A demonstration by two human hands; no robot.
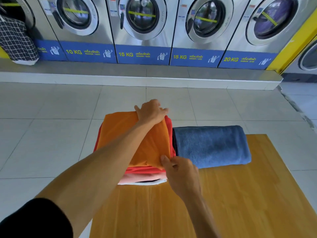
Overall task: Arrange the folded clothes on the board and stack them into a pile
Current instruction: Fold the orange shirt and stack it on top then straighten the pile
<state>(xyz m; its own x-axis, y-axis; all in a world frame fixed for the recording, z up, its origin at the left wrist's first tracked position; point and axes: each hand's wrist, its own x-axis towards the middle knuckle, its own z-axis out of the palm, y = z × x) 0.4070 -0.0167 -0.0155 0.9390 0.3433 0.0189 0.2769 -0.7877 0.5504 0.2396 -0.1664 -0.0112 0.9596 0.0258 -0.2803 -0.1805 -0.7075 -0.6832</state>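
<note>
Both hands grip the folded orange cloth (137, 140) crowning the pile of folded clothes (142, 176): the left hand (151, 111) clamps its far edge, the right hand (180, 170) pinches its near right corner. Head view: red, pink and white folded layers lie beneath it. That pile sits at the far left of the light wooden worktop (223, 203). Just right, touching the pile, lies a folded blue towel (211, 146). Steel front-loading washing machines (142, 23) line the far wall beyond the white tiled floor (51, 126).
</note>
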